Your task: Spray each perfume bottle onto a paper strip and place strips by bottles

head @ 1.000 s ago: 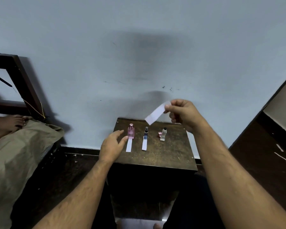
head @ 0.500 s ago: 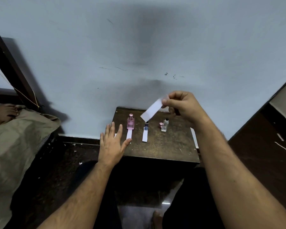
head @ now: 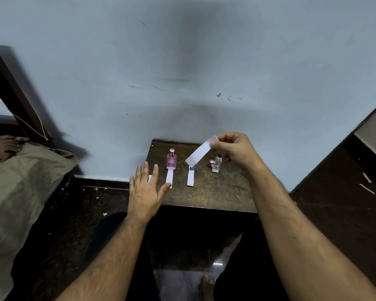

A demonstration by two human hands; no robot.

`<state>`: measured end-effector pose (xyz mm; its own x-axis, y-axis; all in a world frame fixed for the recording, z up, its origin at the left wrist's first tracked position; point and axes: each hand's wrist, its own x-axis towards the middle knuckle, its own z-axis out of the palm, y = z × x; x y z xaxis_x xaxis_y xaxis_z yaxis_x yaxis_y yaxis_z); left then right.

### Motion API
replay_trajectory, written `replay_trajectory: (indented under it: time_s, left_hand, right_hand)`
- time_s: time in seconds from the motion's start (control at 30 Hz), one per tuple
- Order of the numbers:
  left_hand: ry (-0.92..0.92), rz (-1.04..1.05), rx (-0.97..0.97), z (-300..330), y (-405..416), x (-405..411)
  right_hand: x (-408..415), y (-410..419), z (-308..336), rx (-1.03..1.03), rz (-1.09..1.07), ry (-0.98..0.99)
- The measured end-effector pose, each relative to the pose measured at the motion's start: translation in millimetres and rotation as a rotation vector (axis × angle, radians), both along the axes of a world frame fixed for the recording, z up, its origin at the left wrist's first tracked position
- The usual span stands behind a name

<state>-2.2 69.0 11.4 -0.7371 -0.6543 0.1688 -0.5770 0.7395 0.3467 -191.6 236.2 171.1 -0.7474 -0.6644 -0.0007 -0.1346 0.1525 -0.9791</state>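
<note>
With strips already laid before the pink bottle (head: 171, 159) and the blue bottle (head: 191, 168), the right hand (head: 234, 148) pinches the last strip (head: 201, 151) above the counter (head: 215, 192), left hand (head: 144, 190) fingers spread flat, so setting it by the clear bottle (head: 217, 164) probably comes next.

Right hand (head: 234, 149) pinching paper strip (head: 201, 151), left hand (head: 146, 190) flat at table (head: 215, 192)

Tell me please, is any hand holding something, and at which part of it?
The right hand pinches a white paper strip at its upper end; the rest hangs free above the table. The left hand holds nothing, fingers spread.
</note>
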Motion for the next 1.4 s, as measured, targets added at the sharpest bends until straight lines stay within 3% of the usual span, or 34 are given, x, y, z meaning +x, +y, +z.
replay_trajectory:
  time_s: [0.07, 0.13, 0.2, 0.23, 0.3, 0.33, 0.47, 0.6, 0.67, 0.73, 0.77, 0.83, 0.87, 1.0, 1.13, 1.2, 1.23, 1.3, 1.33, 1.4]
  left_hand:
    - [0.015, 0.009, 0.008, 0.2, 0.3, 0.6]
    - [0.016, 0.009, 0.017, 0.2, 0.8, 0.5]
    - [0.020, 0.001, 0.017, 0.1, 1.8, -0.2]
    - [0.022, -0.002, 0.012, 0.4, 2.6, -0.2]
    - [0.018, -0.008, 0.001, 0.2, 3.7, 0.4]
    - [0.011, -0.013, 0.001, -0.4, 3.9, 0.7]
    - [0.015, -0.021, 0.002, 0.1, 2.8, -0.5]
    - [0.014, -0.018, 0.007, 0.0, 3.1, -1.2]
    - [0.010, -0.019, 0.010, 0.0, 3.2, -1.7]
    - [0.005, -0.019, 0.010, -1.1, 4.1, -1.6]
    - [0.006, -0.018, 0.007, -1.2, 4.3, -1.4]
    - [0.003, -0.022, 0.008, -1.1, 4.0, -1.2]
    - [-0.005, -0.027, 0.011, -1.8, 4.5, -0.8]
    - [-0.010, -0.043, 0.009, -1.2, 3.6, -1.4]
    - [-0.034, -0.047, 0.001, 0.0, 5.4, -2.5]
    - [-0.037, -0.045, 0.006, 0.1, 5.6, -3.3]
    - [-0.041, -0.044, 0.007, -0.1, 5.9, -3.0]
    - [-0.041, -0.045, 0.006, -0.3, 6.2, -2.3]
    - [-0.039, -0.049, 0.007, 0.1, 6.3, -2.0]
    - [-0.038, -0.044, 0.004, -0.4, 6.1, -1.5]
  right_hand:
    - [5.0, 0.4, 14.3, -0.065, 0.117, -0.052]
    - [5.6, 0.7, 25.2, -0.231, 0.214, -0.233]
    - [5.6, 1.5, 26.5, -0.310, 0.216, -0.318]
    - [5.3, 0.3, 21.4, -0.188, 0.145, -0.183]
    - [2.5, -2.4, -2.0, 0.347, -0.058, 0.368]
    - [1.1, -2.2, -12.5, 0.493, -0.150, 0.521]
    - [2.8, 1.3, -14.6, 0.241, -0.138, 0.245]
    - [2.0, 2.2, 16.1, -0.038, 0.087, 0.010]
    - [-1.8, 4.3, 27.8, -0.244, 0.187, -0.229]
    - [-4.2, 6.7, 26.0, -0.283, 0.184, -0.297]
    - [-5.4, 6.1, 19.7, -0.126, 0.099, -0.112]
    - [-13.8, 5.0, -5.8, 0.451, -0.103, 0.519]
    - [-14.9, 6.3, -13.5, 0.583, -0.193, 0.627]
    - [-12.9, 8.2, -8.0, 0.229, -0.157, 0.316]
    - [-1.1, 9.9, 28.5, -0.338, 0.143, -0.235]
    - [-1.5, 8.1, 29.5, -0.367, 0.210, -0.361]
    - [-1.1, 4.7, 21.9, -0.207, 0.146, -0.227]
    - [1.5, -1.8, -6.6, 0.403, -0.021, 0.401]
    - [2.5, -3.3, -19.6, 0.609, -0.115, 0.642]
    - [7.3, -3.2, -25.1, 0.571, -0.209, 0.684]
